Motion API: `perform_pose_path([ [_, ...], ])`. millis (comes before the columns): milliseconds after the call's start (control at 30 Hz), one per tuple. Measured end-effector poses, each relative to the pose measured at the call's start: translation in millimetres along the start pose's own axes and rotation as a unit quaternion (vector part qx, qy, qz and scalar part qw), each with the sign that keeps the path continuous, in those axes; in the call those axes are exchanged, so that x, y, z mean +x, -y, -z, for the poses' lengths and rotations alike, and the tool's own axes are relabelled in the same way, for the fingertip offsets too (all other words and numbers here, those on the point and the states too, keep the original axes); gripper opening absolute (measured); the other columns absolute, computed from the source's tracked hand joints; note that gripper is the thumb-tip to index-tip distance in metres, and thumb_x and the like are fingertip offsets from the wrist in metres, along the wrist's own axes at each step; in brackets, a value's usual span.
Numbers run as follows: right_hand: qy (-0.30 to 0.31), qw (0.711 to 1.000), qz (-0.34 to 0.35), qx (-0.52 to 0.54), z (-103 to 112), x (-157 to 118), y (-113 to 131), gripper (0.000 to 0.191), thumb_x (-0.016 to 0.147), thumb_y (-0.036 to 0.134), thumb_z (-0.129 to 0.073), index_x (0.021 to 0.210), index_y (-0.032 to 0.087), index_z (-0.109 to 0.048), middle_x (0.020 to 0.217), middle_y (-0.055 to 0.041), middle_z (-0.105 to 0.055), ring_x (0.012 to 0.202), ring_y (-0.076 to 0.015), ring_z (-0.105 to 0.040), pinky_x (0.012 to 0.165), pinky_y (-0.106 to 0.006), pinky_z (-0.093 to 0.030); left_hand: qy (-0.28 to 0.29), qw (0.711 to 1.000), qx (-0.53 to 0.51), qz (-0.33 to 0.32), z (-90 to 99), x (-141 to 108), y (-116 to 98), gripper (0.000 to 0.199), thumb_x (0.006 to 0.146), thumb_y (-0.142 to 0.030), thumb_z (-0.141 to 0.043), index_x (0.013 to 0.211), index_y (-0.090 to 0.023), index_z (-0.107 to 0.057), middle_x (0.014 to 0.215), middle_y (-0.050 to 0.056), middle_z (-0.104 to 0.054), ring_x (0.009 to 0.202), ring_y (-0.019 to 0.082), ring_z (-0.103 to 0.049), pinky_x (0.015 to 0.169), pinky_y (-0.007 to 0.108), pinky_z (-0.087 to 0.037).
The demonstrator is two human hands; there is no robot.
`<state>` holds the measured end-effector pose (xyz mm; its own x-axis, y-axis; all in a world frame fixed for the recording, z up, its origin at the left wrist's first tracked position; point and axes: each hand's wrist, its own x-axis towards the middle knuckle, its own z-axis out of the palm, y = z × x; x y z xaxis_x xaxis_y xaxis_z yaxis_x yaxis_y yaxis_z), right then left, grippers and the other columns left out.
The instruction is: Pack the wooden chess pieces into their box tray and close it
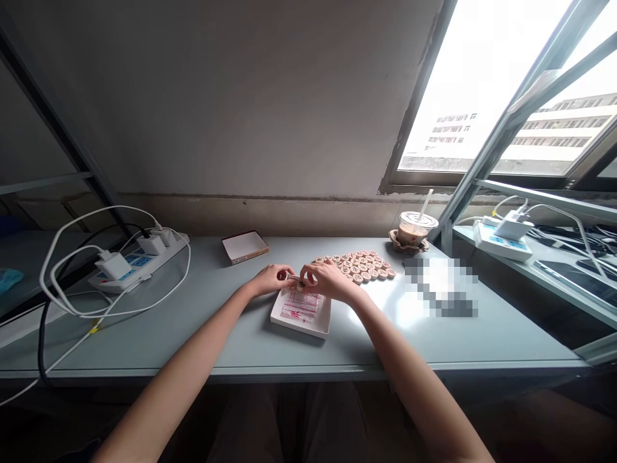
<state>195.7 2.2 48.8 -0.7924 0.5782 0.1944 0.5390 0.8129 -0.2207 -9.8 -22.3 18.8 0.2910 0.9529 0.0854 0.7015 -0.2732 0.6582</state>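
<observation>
A shallow white box (303, 332) lies open on the desk in front of me, with a clear plastic sheet printed in pink (299, 307) inside it. My left hand (270, 280) is closed at the far left corner of the box, thumb and fingers pinching its rim. Between the thumb and fingers of my right hand (332, 281) is a round wooden Chinese chess piece (301, 285) with a dark character, held over the far side of the box. More Chinese chess pieces (366, 265) lie flat in packed rows just beyond my right hand, which partly hides them.
The box lid (245, 247) sits at the back left. A lidded drink cup (417, 225) with a straw stands in a carton holder at the back right, near a blurred-out patch. Power strips (139, 262) with looped white cables lie on the left; another strip (504, 239) is on the right shelf.
</observation>
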Motion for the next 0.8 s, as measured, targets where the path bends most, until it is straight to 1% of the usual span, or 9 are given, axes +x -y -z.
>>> perform_pose_path([
  [200,-0.026,0.998,0.027,-0.047,-7.9,1.8,2.5,0.011,0.079,0.031,-0.063,0.081,0.02,-0.061,0.081,-0.0023,-0.066,0.079,-0.0171,-0.055,0.075,-0.028,-0.026,0.008,1.0,-0.004,0.004,-1.2,0.8,3.2,0.036,0.075,-0.051,-0.056,0.087,-0.018,-0.065,0.065,-0.001,-0.052,0.06,0.012,-0.043,0.055,0.022,-0.03],
  [267,-0.029,0.998,0.031,-0.052,-7.9,2.6,2.2,0.013,0.079,0.032,-0.064,0.08,0.019,-0.063,0.081,-0.003,-0.066,0.079,-0.0174,-0.055,0.075,-0.028,-0.025,-0.003,1.0,0.008,0.002,-2.8,1.7,4.3,0.037,0.075,-0.053,-0.055,0.087,-0.019,-0.066,0.07,0.0,-0.054,0.065,0.014,-0.046,0.059,0.023,-0.033],
  [367,-0.027,0.998,0.044,-0.036,-3.5,3.0,-0.6,0.016,0.084,0.034,-0.059,0.081,0.021,-0.066,0.08,-0.0025,-0.066,0.078,-0.0162,-0.055,0.075,-0.029,-0.025,-0.036,0.999,0.035,-0.013,-6.3,3.6,4.4,0.038,0.075,-0.055,-0.056,0.086,-0.021,-0.067,0.083,0.003,-0.057,0.081,0.018,-0.049,0.07,0.026,-0.038],
  [400,-0.031,0.998,0.04,-0.03,-0.9,2.5,-3.0,0.017,0.086,0.034,-0.056,0.083,0.021,-0.067,0.081,-0.0021,-0.067,0.078,-0.0155,-0.055,0.074,-0.028,-0.025,-0.043,0.998,0.04,-0.016,-7.6,4.1,3.9,0.037,0.075,-0.055,-0.056,0.087,-0.021,-0.067,0.088,0.004,-0.057,0.085,0.019,-0.049,0.074,0.027,-0.039],
  [467,-0.061,0.997,0.0,-0.037,5.0,0.4,-10.5,0.021,0.09,0.032,-0.049,0.086,0.022,-0.067,0.085,-0.0025,-0.067,0.079,-0.0151,-0.055,0.073,-0.029,-0.026,-0.046,0.998,0.036,-0.012,-9.9,4.5,2.3,0.037,0.076,-0.055,-0.055,0.088,-0.022,-0.067,0.093,0.005,-0.056,0.091,0.02,-0.048,0.078,0.029,-0.04],
  [533,-0.098,0.99,-0.061,-0.075,9.0,-2.8,-21.3,0.022,0.091,0.031,-0.047,0.089,0.02,-0.067,0.09,-0.0052,-0.066,0.083,-0.0171,-0.054,0.074,-0.03,-0.026,-0.041,0.999,0.024,-0.009,-11.7,4.3,0.3,0.036,0.076,-0.054,-0.056,0.09,-0.023,-0.067,0.098,0.005,-0.055,0.095,0.021,-0.048,0.081,0.03,-0.04],
  [600,-0.112,0.98,-0.105,-0.123,8.4,-5.9,-32.9,0.021,0.089,0.033,-0.051,0.094,0.019,-0.066,0.097,-0.0087,-0.065,0.09,-0.0206,-0.053,0.076,-0.031,-0.027,-0.037,0.999,0.014,-0.012,-13.1,4.2,-1.0,0.034,0.075,-0.052,-0.058,0.091,-0.023,-0.067,0.101,0.005,-0.055,0.098,0.022,-0.048,0.084,0.031,-0.04],
  [700,-0.095,0.975,-0.114,-0.164,-1.0,-7.6,-45.1,0.024,0.085,0.036,-0.057,0.102,0.02,-0.065,0.105,-0.0104,-0.062,0.098,-0.0238,-0.049,0.078,-0.033,-0.027,-0.035,0.999,0.001,-0.021,-14.0,5.0,-1.0,0.031,0.072,-0.048,-0.062,0.087,-0.021,-0.067,0.1,0.005,-0.057,0.098,0.022,-0.049,0.085,0.031,-0.04],
  [800,-0.081,0.977,-0.091,-0.173,-11.5,-4.4,-46.9,0.019,0.086,0.033,-0.056,0.097,0.021,-0.066,0.106,-0.0087,-0.061,0.098,-0.0229,-0.048,0.078,-0.033,-0.026,-0.034,0.999,-0.011,-0.022,-13.3,6.1,0.0,0.028,0.071,-0.045,-0.064,0.083,-0.02,-0.067,0.098,0.005,-0.058,0.095,0.022,-0.05,0.083,0.032,-0.04],
])
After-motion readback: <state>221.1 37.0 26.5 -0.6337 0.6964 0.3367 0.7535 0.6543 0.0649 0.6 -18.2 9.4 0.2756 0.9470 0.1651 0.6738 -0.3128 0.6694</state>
